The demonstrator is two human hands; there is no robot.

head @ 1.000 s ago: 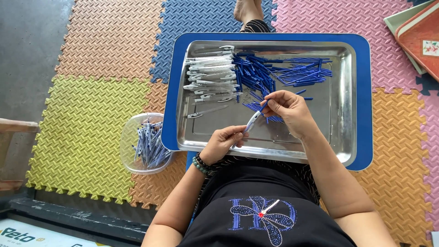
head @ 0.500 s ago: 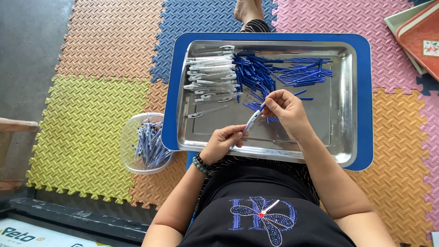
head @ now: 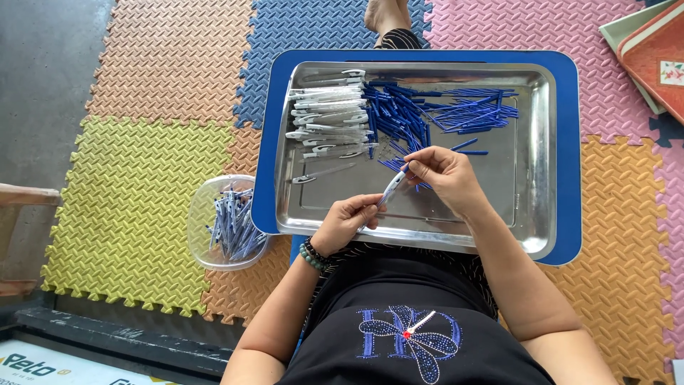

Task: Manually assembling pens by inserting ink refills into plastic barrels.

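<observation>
A clear pen barrel (head: 391, 191) is gripped at its lower end by my left hand (head: 349, 222). My right hand (head: 443, 175) pinches its upper end, at a small blue part. Both hands hover over the near part of a steel tray (head: 533, 178) set inside a blue tray (head: 568, 164). In the steel tray lie a stack of clear white barrels (head: 329, 121), a heap of blue caps (head: 397, 117) and a spread of thin blue refills (head: 474, 110). One single barrel (head: 320, 173) lies apart from the stack.
A clear plastic tub (head: 226, 222) holding several assembled pens stands on the foam mat, left of the trays. Coloured foam mat tiles (head: 142, 185) cover the floor. Books or boxes (head: 652, 50) lie at the top right. A bare foot (head: 385, 16) shows beyond the tray.
Both hands stay in nearly the same place with the pen between them; my right fingers have shifted slightly at the pen's upper end.
</observation>
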